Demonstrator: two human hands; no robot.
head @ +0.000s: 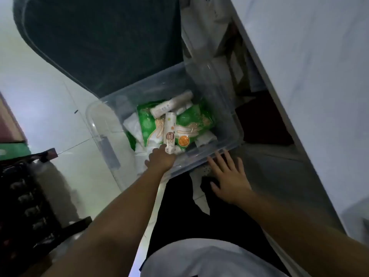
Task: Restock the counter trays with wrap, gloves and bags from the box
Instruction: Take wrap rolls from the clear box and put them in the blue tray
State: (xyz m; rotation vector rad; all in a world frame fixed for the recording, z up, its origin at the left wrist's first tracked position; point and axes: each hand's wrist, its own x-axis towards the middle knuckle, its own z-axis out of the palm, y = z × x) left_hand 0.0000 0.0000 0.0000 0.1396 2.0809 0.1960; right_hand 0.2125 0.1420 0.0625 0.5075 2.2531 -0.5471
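Down on the pale floor [65,108], beside a white counter [311,80] that runs along the right edge of the view, sits a clear plastic box [217,92] with its dark lid [99,43] lying just behind it. Inside the box lie two green packets of gloves [191,120], each printed with a pale hand shape and one with an orange round sticker, with white bags [133,126] tucked around and under them. Across the top of the green packets rests a white roll [171,105] lying slantwise toward the far wall of the box. A second white roll of wrap [169,132] stands nearly upright in the near part of the box, and the left hand [161,158] reaches over the near rim with its fingers closed around the lower end of that roll. The right hand [227,176] hovers flat outside the box, just beside its near right corner, with fingers spread apart and holding nothing; whether the fingertips touch the rim cannot be told. Dark trousers [179,206] and a white shirt [199,258] fill the bottom of the view, and a dark rack [26,192] stands at the lower left.
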